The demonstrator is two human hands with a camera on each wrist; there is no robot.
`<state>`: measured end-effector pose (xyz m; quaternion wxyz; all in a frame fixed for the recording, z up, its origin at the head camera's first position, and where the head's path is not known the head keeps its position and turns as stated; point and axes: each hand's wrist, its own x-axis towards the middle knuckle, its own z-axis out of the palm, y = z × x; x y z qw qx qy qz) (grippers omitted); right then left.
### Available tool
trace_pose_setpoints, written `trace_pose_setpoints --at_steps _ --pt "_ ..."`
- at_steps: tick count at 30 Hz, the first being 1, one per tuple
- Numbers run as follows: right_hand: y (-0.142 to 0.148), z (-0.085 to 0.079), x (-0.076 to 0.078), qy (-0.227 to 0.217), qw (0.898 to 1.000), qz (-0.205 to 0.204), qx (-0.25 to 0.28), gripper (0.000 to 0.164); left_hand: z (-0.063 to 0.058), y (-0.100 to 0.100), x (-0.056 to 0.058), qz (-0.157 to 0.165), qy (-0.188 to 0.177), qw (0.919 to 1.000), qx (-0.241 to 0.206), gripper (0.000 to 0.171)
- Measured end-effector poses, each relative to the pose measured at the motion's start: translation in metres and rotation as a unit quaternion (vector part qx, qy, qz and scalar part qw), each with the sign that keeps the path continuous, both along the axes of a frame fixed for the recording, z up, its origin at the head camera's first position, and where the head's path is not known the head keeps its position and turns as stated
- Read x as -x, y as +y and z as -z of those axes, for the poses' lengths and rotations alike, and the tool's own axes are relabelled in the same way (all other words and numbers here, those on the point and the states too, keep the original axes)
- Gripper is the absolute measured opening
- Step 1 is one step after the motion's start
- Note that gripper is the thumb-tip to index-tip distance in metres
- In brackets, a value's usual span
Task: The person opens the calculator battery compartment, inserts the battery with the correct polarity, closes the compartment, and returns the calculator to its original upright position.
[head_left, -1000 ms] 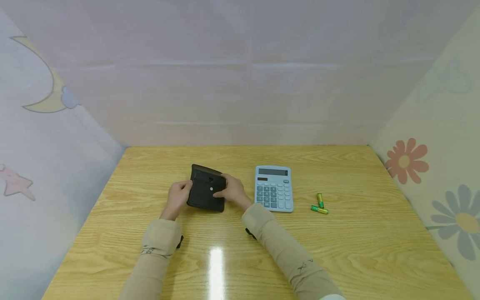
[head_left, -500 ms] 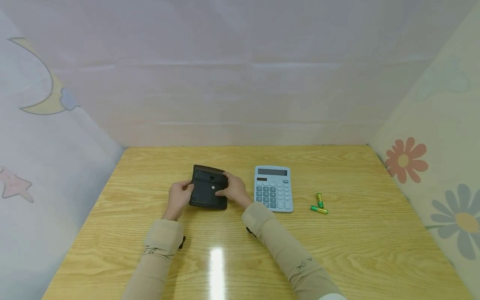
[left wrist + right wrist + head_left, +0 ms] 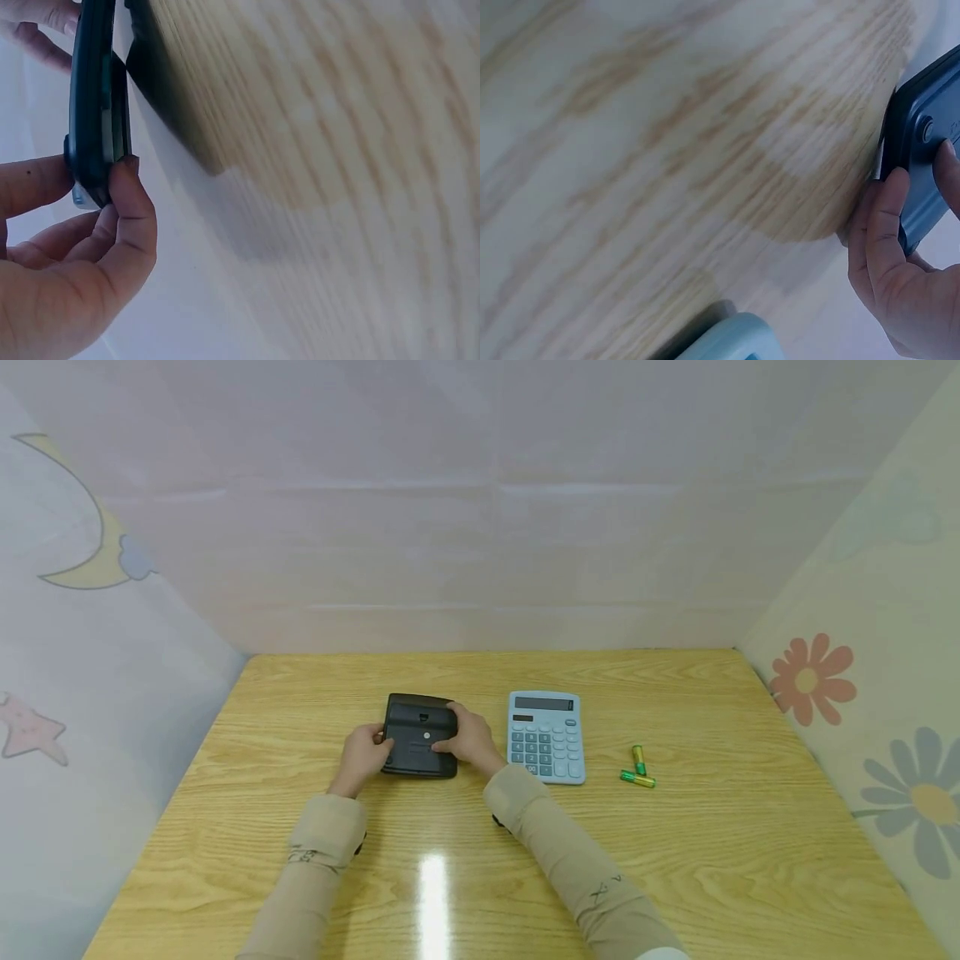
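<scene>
Currently both hands are on one black device (image 3: 408, 739), which sits between them over the left-centre part of the wood-grain worktop (image 3: 675, 860).

Left hand (image 3: 363, 752): pinching the device's left edge. Thumb lies on the upward face; in the left wrist view a finger is bent against the opposite side, so the edge is between the two.

Right hand (image 3: 471, 735): gripping the right edge. Thumb rests on the upward face, just right of and below a white dot (image 3: 427, 735); fingers wrap the edge. In the right wrist view the thumb is near a round foot (image 3: 928, 129).

Device: upward face shows a small dark notch (image 3: 423, 717) above the dot. Whether its underside touches the worktop cannot be told.

Surroundings: a light-blue calculator (image 3: 546, 739) lies face up, display toward the far edge, just beyond the right hand and apart from the device. Farther right, two green-and-gold batteries (image 3: 639, 760) lie at an angle, close end to side; contact between them is unclear.
</scene>
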<state>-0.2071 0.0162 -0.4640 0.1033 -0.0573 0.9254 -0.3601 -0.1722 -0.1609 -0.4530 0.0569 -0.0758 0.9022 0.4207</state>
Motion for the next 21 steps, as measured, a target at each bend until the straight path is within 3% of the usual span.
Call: trace_pose_setpoints --at_steps 14,21 --pt "-0.0035 -0.0003 -0.0022 0.010 1.000 -0.002 -0.025 0.076 0.0058 0.0008 0.0026 0.014 -0.046 0.9988 0.005 0.039" --pt "-0.0031 -0.0002 -0.0014 0.015 0.999 -0.006 -0.037 0.076 0.0067 0.0020 0.0030 0.032 -0.052 0.9980 0.013 0.040"
